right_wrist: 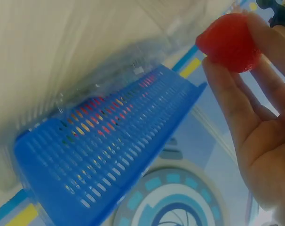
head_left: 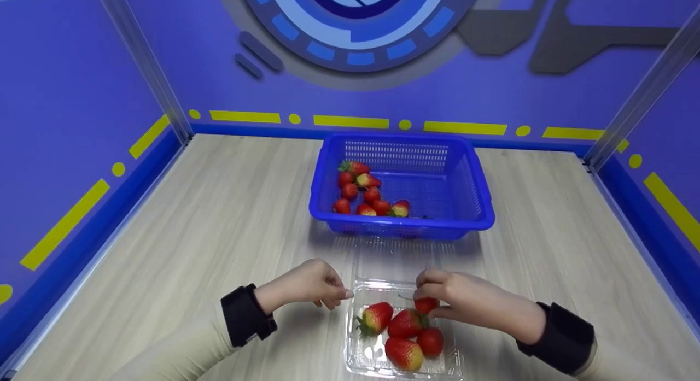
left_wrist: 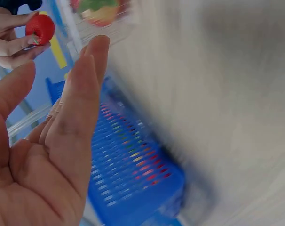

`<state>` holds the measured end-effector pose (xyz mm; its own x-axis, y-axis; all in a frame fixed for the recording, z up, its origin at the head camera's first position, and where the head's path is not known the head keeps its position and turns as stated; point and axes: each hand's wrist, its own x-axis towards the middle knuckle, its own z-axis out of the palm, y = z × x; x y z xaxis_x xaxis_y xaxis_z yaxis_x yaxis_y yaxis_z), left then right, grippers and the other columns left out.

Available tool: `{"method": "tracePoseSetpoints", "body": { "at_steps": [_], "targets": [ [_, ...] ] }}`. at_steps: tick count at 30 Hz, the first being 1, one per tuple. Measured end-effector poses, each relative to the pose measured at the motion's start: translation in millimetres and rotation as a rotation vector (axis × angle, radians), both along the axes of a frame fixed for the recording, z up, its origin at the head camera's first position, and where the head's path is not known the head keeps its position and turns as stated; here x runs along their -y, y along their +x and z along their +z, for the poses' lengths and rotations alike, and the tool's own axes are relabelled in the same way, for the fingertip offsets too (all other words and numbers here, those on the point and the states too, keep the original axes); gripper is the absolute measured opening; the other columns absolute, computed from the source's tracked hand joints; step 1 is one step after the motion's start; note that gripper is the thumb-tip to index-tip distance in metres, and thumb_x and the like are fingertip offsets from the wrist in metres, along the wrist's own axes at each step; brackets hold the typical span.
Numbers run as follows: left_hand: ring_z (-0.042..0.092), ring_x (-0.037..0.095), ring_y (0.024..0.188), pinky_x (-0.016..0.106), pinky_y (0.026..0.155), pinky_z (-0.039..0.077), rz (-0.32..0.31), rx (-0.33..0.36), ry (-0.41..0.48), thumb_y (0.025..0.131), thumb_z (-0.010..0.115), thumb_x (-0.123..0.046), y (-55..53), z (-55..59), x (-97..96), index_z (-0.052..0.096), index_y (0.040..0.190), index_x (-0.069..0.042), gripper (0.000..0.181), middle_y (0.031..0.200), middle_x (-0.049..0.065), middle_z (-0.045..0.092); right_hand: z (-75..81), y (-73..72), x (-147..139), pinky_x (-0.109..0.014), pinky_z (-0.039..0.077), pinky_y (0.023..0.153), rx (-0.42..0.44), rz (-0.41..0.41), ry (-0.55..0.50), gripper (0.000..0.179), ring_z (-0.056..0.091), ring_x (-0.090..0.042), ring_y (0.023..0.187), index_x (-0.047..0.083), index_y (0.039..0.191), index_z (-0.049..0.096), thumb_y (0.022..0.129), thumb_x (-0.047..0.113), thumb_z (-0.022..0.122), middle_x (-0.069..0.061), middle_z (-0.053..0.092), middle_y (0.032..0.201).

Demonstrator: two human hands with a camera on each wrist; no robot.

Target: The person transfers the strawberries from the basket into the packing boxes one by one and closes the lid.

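My right hand (head_left: pixel 456 296) pinches a red strawberry (right_wrist: pixel 232 42) between thumb and fingers, over the upper right part of a clear plastic clamshell box (head_left: pixel 358 364). In the head view the fingers partly cover this strawberry. Inside the box lie several strawberries, one with a leafy green top (head_left: pixel 376 319) at the left and a pale-tipped one (head_left: pixel 404 353) at the front. My left hand (head_left: pixel 314 285) holds nothing, its fingertips right at the box's upper left rim. In the left wrist view its thumb and fingers (left_wrist: pixel 83 89) stand apart.
Behind the box stands a blue plastic basket (head_left: pixel 402 223), with several strawberries (head_left: pixel 372 194) gathered on its left side. The box's clear lid (head_left: pixel 383 258) lies folded back toward the basket. Blue printed panels (head_left: pixel 350 102) enclose the wooden table (head_left: pixel 246 206) at the back and sides.
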<state>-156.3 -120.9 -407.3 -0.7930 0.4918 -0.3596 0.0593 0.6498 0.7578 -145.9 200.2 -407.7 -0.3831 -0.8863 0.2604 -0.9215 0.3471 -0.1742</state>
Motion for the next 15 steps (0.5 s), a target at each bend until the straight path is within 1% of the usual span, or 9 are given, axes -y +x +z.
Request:
{"method": "tracePoseSetpoints", "body": {
  "at_steps": [4,7,10,12,15],
  "targets": [
    [0.077,0.038,0.080,0.041,0.068,0.064,-0.004,0.040,-0.009,0.094,0.074,-0.024,1.6,-9.6,-1.3,0.077,0.090,0.006,0.030,0.084,0.021,0.078,-7.2,3.8,-0.1,-0.022,0.060,0.075,-0.024,-0.026,0.013,0.030,0.067,-0.013,0.086,0.010,0.100,0.073,0.074,0.006,0.088,-0.003,0.067,0.099],
    [0.077,0.037,0.079,0.038,0.066,0.064,-0.026,0.038,-0.007,0.093,0.075,-0.023,2.3,-13.2,-3.8,0.078,0.087,0.005,0.030,0.083,0.021,0.078,-9.1,5.8,-0.2,-0.024,0.061,0.077,-0.023,-0.049,0.036,0.028,0.068,-0.015,0.087,0.009,0.099,0.074,0.075,0.006,0.088,-0.004,0.068,0.099],
    [0.077,0.036,0.075,0.035,0.064,0.063,-0.029,0.028,0.000,0.092,0.076,-0.022,2.0,-15.4,-6.4,0.078,0.085,0.005,0.028,0.081,0.021,0.078,-9.7,7.5,0.1,-0.025,0.061,0.078,-0.022,-0.067,0.056,0.027,0.068,-0.018,0.089,0.008,0.098,0.074,0.075,0.006,0.088,-0.005,0.069,0.100],
    [0.075,0.030,0.068,0.031,0.062,0.062,-0.026,0.030,0.007,0.091,0.077,-0.021,1.7,-17.1,-7.5,0.078,0.084,0.004,0.026,0.081,0.022,0.078,-10.3,8.5,0.5,-0.026,0.062,0.078,-0.027,-0.074,0.063,0.026,0.069,-0.018,0.090,0.008,0.098,0.074,0.075,0.006,0.088,-0.006,0.069,0.101],
    [0.066,0.016,0.058,0.023,0.057,0.056,-0.016,0.039,0.028,0.090,0.077,-0.018,1.7,-20.2,-8.4,0.078,0.083,0.005,0.024,0.079,0.021,0.077,-11.4,10.4,0.8,-0.027,0.062,0.080,-0.033,-0.081,0.066,0.026,0.068,-0.019,0.091,0.007,0.097,0.075,0.075,0.006,0.088,-0.006,0.068,0.101]
  ]
}}
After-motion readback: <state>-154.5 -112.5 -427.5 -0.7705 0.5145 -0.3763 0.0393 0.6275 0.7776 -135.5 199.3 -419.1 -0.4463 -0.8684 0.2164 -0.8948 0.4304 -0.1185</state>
